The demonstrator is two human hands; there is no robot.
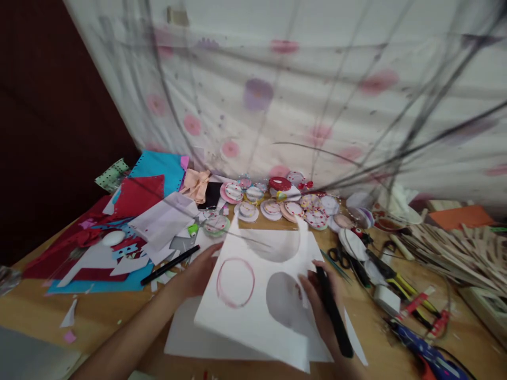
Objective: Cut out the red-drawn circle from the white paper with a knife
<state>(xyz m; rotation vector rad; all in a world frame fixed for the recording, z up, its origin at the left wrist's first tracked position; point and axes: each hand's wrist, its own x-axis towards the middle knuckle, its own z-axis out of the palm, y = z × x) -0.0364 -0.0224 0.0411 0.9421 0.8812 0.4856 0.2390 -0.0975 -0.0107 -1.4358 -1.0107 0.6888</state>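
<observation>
My left hand [196, 274] rests flat against the left edge of a white foam sheet [253, 322] that lies tilted over another white sheet on the wooden table. A red circle [235, 282] is drawn on the sheet, and two round holes are cut out of it beside the circle. My right hand [322, 306] grips a black knife-like tool [335, 314] at the sheet's right edge, next to the lower round hole [283, 303].
Coloured paper scraps [130, 221] and a black pen [170, 265] lie at the left. Round decorated paper discs [273, 203] line the back. Scissors [340, 257], pliers, a glue gun [428, 353] and wooden sticks [455, 253] fill the right. A flowered cloth hangs behind.
</observation>
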